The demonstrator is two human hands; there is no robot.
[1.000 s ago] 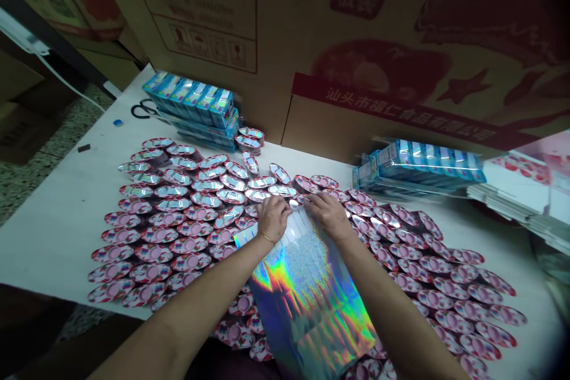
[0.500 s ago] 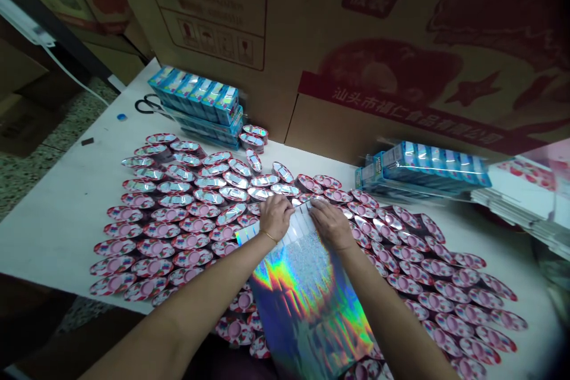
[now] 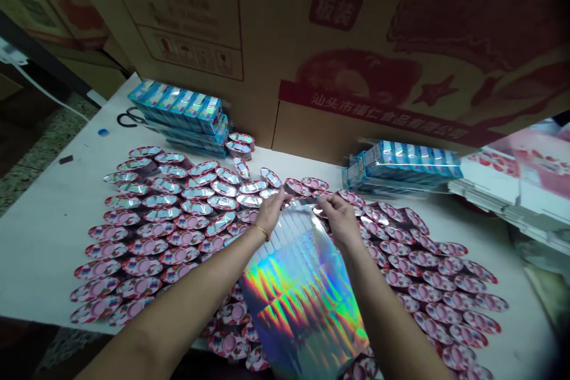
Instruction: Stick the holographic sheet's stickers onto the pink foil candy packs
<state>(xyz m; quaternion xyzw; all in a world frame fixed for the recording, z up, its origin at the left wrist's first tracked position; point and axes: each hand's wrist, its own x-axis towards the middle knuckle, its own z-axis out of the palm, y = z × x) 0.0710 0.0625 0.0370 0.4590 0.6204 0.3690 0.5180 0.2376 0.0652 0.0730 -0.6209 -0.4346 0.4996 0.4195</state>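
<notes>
A shiny rainbow-coloured foil sheet [image 3: 298, 291] lies between my forearms, over several rows of pink and silver oval cards [image 3: 178, 225] spread on the white table [image 3: 48, 214]. My left hand [image 3: 271, 212] pinches the sheet's far left corner with closed fingers. At the far right corner my right hand [image 3: 339, 218] pinches the same edge. The far edge is lifted a little off the cards.
Large brown cardboard boxes [image 3: 347, 53] stand close behind the table. Stacks of blue packets sit at the back left [image 3: 178, 113] and back right [image 3: 401, 163]. Black scissors [image 3: 129, 119] lie at the far left. White and pink flat cartons [image 3: 512, 190] are piled at the right.
Both hands have pulled the sheet's far edge up off the cards and moved slightly apart. The view has shifted to the right.
</notes>
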